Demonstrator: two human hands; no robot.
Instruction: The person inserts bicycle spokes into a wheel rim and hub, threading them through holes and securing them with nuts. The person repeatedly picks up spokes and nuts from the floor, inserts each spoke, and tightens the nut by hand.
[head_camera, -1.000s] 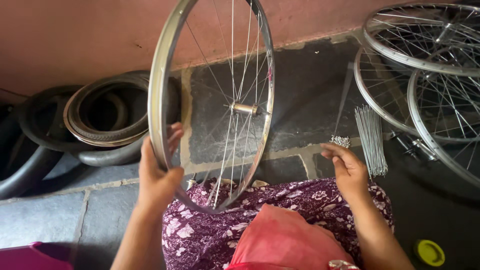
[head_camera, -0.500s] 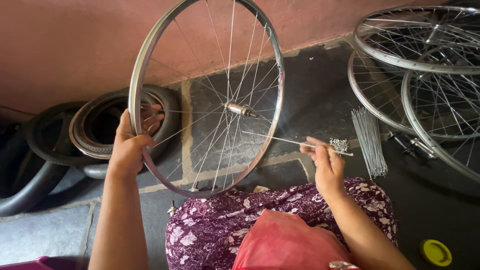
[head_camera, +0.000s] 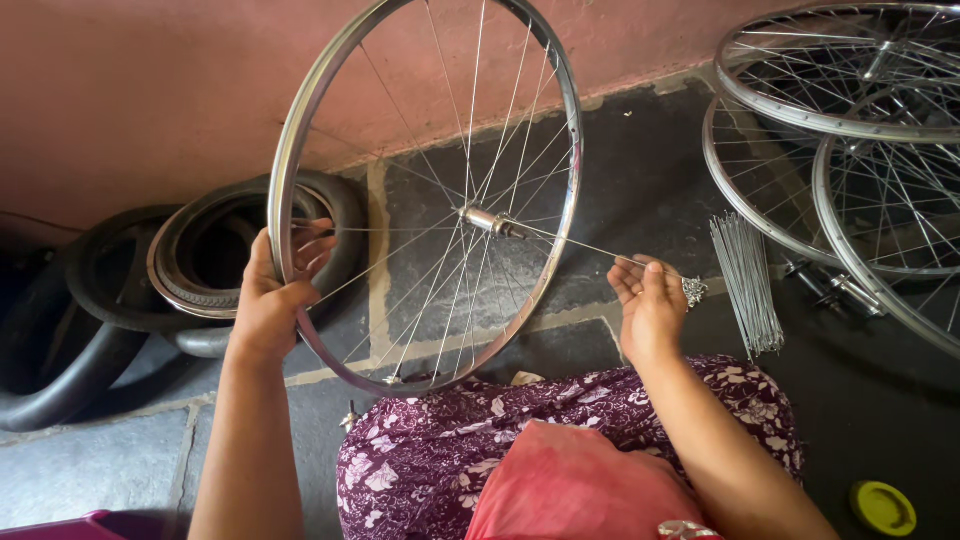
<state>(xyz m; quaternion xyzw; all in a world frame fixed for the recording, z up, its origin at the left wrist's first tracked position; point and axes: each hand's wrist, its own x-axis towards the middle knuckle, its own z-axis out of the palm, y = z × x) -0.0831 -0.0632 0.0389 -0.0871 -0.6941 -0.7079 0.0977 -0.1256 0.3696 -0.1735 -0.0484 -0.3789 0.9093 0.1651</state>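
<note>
**Upright, a spoked wheel between our two hands**

Upright on our lap stands the bicycle wheel (head_camera: 430, 190), its silver rim tilted slightly toward the pink wall (head_camera: 150, 90) and its lower edge resting against the purple floral cloth (head_camera: 440, 460) over our knees. At its middle sits the metal hub (head_camera: 483, 218), and from there one loose spoke (head_camera: 590, 245) runs out to the right, clear of the rim.

Around the wheel, we see old rubber tyres (head_camera: 200, 260) heaped on the left against the wall, partly hidden behind the rim and our left hand. On the right, a bundle of spare spokes (head_camera: 750, 285) lies on the dark stone floor (head_camera: 640, 170), and beyond it several more bare wheels (head_camera: 850, 120) overlap one another. A small heap of spoke nipples (head_camera: 693, 291) lies just beside our right hand. A yellow lid (head_camera: 884, 507) sits near the lower right corner.

Our left hand (head_camera: 272, 295) is clamped on the rim's left side, thumb in front, fingers curled through behind the spokes, arm stretched nearly straight. Our right hand (head_camera: 648, 305) is raised palm up, fingertips pinched on the outer end of the loose spoke, wrist bent back, well apart from the left.
</note>
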